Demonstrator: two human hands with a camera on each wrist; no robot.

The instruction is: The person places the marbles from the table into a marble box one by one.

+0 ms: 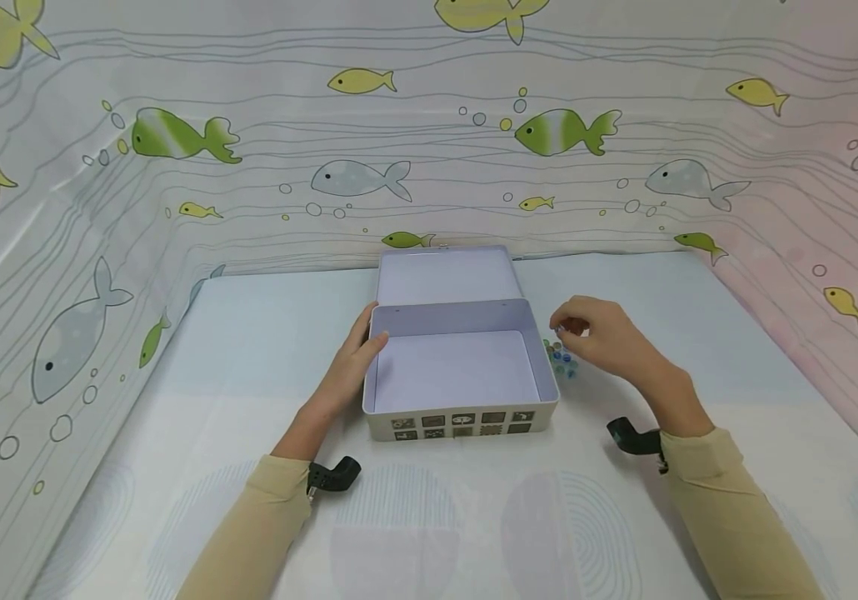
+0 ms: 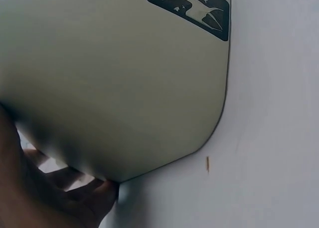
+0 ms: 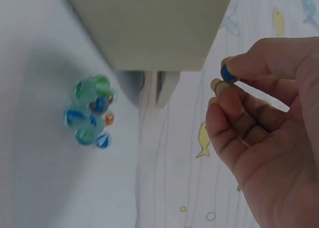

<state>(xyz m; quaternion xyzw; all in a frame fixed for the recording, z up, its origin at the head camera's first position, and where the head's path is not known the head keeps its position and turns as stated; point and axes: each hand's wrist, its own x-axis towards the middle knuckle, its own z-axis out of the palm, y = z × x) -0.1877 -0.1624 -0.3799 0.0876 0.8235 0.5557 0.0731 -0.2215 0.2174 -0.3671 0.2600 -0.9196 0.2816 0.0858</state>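
A light tin box (image 1: 459,371) stands on the table with its hinged lid (image 1: 447,275) laid back and nothing visible inside. My left hand (image 1: 348,367) holds the box's left wall, thumb over the rim and fingers along the outside; the left wrist view shows those fingers (image 2: 99,195) at the box's lower edge. Beyond the opposite side, my right hand (image 1: 605,337) is raised, pinching a dark blue marble (image 3: 228,74) between thumb and fingertips. Below it, a cluster of glass marbles (image 3: 84,115), green, blue and orange, lies on the table close to the box.
A white cloth with pale circle patterns covers the table (image 1: 399,517). Fish-printed curtain (image 1: 459,142) rises behind it and along both sides. Dark picture squares (image 1: 462,420) decorate the box's front. A black wrist camera (image 1: 335,475) is strapped at the left sleeve, another (image 1: 633,436) at the right.
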